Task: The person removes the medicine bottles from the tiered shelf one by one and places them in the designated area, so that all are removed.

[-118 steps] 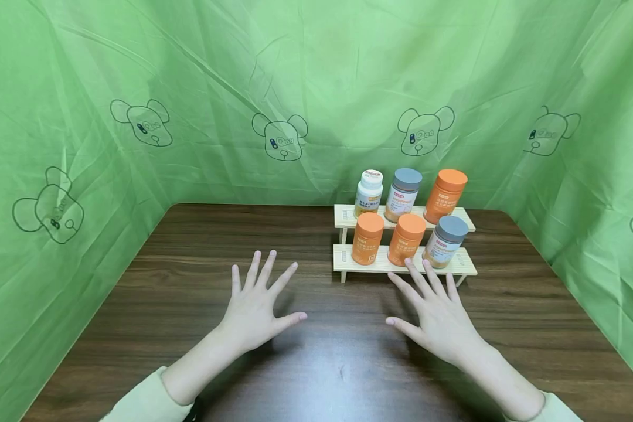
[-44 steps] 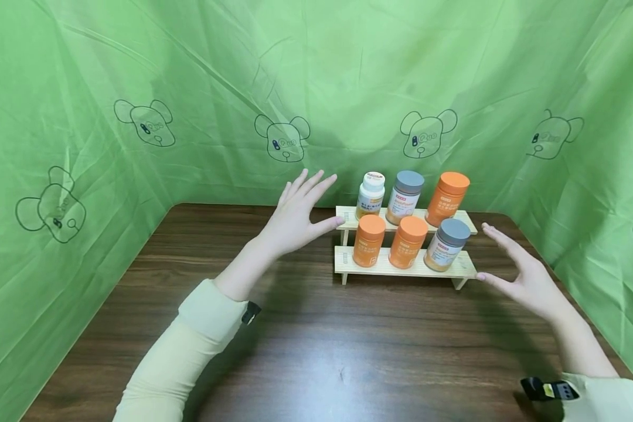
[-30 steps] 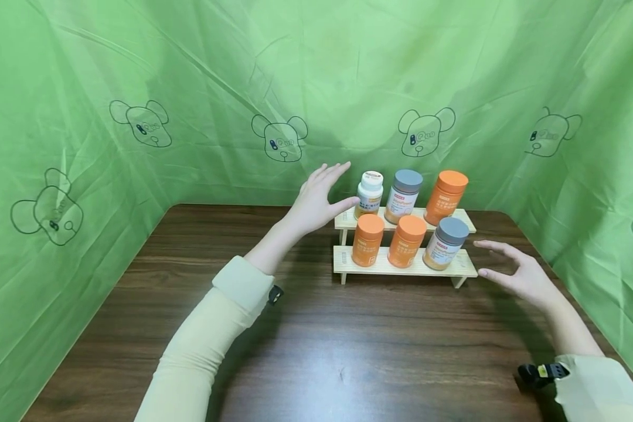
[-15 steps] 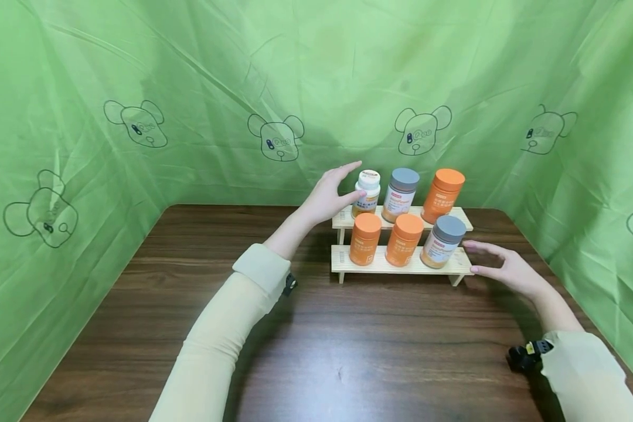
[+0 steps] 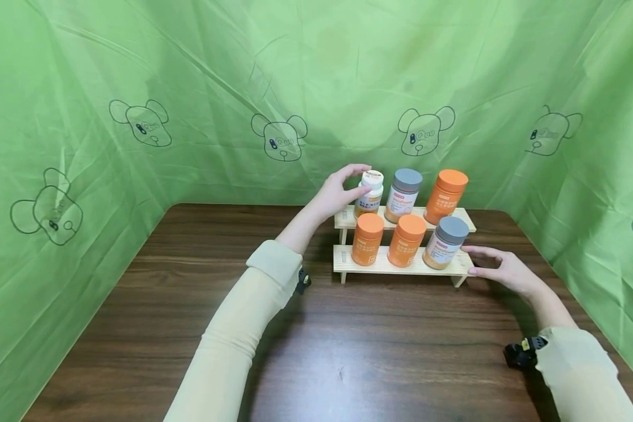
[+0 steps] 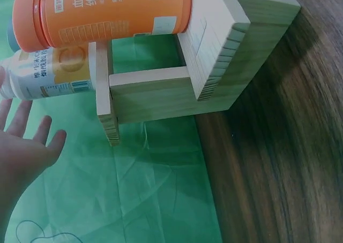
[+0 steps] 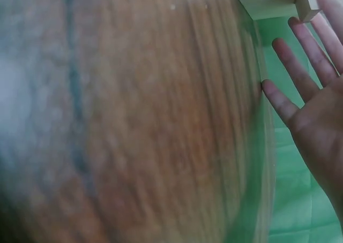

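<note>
A brown, seemingly wooden table (image 5: pixel 348 346) carries a two-tier rack (image 5: pixel 343 261).

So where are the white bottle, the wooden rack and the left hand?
White bottle (image 5: pixel 370 203), head view: its label.
Wooden rack (image 5: pixel 383 261), head view: lower shelf.
Left hand (image 5: pixel 334 194), head view: near thumb's base.

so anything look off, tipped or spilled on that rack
Nothing stands out: the white vitamin bottle, two grey-lidded jars and three orange jars all stand upright and capped on the two-tier wooden rack; no visible spill or damage.

left hand (image 5: pixel 333 196) around the white bottle (image 5: pixel 369 203), right hand (image 5: pixel 508 274) at the right end of the wooden rack (image 5: pixel 343 261).
</note>
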`<state>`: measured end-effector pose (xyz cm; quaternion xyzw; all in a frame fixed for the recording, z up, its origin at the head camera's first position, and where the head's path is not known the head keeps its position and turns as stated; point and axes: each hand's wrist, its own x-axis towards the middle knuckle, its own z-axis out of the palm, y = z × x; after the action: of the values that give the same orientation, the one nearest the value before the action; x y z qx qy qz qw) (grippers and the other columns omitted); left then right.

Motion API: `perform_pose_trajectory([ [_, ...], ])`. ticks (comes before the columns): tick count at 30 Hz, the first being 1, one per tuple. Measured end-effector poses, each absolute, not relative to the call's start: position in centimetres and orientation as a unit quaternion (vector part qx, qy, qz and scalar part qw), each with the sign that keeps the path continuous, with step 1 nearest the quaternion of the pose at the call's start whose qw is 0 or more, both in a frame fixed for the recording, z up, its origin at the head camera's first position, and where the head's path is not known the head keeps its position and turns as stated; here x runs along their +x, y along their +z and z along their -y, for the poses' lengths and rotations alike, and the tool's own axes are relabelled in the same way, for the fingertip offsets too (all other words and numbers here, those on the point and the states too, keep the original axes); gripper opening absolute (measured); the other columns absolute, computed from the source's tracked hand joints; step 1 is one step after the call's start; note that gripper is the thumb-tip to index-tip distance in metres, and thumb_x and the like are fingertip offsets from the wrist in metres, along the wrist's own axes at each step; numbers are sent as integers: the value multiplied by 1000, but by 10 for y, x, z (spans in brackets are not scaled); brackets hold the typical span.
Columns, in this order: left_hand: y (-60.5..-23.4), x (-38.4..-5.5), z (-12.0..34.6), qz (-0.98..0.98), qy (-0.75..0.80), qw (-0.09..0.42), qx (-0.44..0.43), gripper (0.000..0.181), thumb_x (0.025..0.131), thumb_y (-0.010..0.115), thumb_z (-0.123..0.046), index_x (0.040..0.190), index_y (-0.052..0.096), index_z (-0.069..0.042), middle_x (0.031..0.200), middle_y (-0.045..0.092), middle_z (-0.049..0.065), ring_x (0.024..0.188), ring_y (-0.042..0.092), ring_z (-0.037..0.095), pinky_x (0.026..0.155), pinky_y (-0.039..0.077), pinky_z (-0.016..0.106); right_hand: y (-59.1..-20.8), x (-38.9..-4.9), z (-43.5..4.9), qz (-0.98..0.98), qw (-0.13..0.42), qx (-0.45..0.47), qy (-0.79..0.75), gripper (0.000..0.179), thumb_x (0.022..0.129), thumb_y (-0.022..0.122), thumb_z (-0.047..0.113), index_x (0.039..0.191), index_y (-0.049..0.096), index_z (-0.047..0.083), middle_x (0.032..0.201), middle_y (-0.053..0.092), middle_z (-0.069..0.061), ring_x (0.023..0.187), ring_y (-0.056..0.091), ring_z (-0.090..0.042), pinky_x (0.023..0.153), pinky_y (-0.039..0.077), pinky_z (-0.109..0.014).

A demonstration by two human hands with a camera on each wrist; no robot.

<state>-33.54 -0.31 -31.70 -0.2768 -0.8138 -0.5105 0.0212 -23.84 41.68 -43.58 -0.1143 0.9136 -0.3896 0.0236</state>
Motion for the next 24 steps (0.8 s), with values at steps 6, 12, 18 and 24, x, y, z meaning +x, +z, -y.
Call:
perform_pose_trajectory([
  [6,-317,-339,1,796,-539,6,-273,46,88,66,-33,131,53,-22,128,56,-1,124,48,17,103,39,40,-437,-240,-418,-914,26,-117,-387,53,85,72,23,135,53,20,132,56,0,112,46,11,87,36,-6],
  [12,-317,-337,1,793,-547,6,-269,44,89,67,-29,130,53,-18,125,58,1,118,51,14,102,41,41,-441,-240,-418,-912,23,-129,-389,54,85,72,21,135,52,18,128,53,16,112,44,14,87,36,-6],
  [18,-319,-338,1,790,-554,14,-264,43,87,68,-27,127,55,-17,125,59,0,116,53,14,100,43,41,-441,-238,-419,-915,30,-136,-378,55,87,69,22,137,50,16,131,55,5,112,45,12,86,38,-8],
  [24,-313,-336,6,791,-555,21,-258,45,87,68,-28,129,54,-16,124,59,0,114,54,17,99,43,41,-441,-239,-419,-920,26,-121,-372,54,86,70,23,136,52,20,129,56,7,110,44,16,86,38,-8],
])
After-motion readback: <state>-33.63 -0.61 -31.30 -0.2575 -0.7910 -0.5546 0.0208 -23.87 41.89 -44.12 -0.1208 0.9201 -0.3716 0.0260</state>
